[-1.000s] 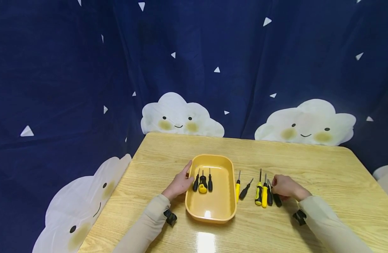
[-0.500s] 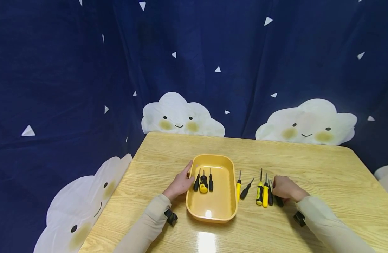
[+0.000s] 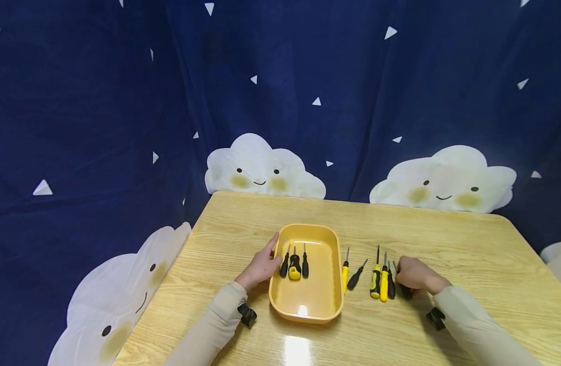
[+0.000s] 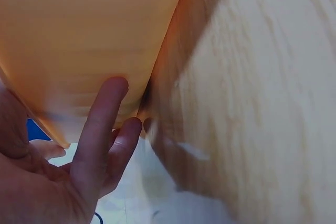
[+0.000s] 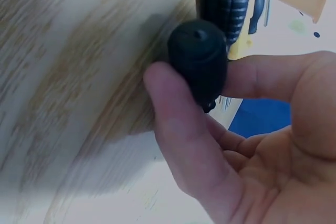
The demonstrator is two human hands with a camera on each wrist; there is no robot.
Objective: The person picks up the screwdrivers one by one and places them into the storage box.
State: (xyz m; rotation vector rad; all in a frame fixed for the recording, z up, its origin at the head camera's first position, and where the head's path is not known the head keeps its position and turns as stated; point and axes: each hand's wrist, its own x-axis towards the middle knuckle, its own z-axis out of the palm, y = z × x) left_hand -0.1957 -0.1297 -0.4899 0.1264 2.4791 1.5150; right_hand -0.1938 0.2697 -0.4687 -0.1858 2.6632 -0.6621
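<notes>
My left hand [image 3: 260, 265] holds the left side of a yellow-orange plastic tray [image 3: 308, 320], thumb over the rim and fingers against its outer wall [image 4: 79, 35]. Two black screwdrivers lie in the tray, with a stubby yellow-and-black screwdriver [image 3: 294, 268] between them. On the right, my right hand [image 3: 417, 274] pinches the handle of a black screwdriver [image 5: 199, 59] between thumb and fingers; its shaft tip shows above the hand. Just left of it lie a black screwdriver [image 3: 391, 285], a yellow screwdriver [image 3: 383, 284] and a yellow-and-black one [image 3: 375, 282], side by side.
Between tray and row, a yellow screwdriver [image 3: 345, 274] lies close against the tray's right wall, and a small black screwdriver [image 3: 355, 278] lies slanted beside it. All are on a wooden table [image 3: 244, 213]. A dark blue curtain [image 3: 280, 76] with cloud shapes hangs behind.
My right hand has shifted slightly at the black screwdriver, and its handle is now more covered by the hand. The left hand and the tray have not visibly moved.
</notes>
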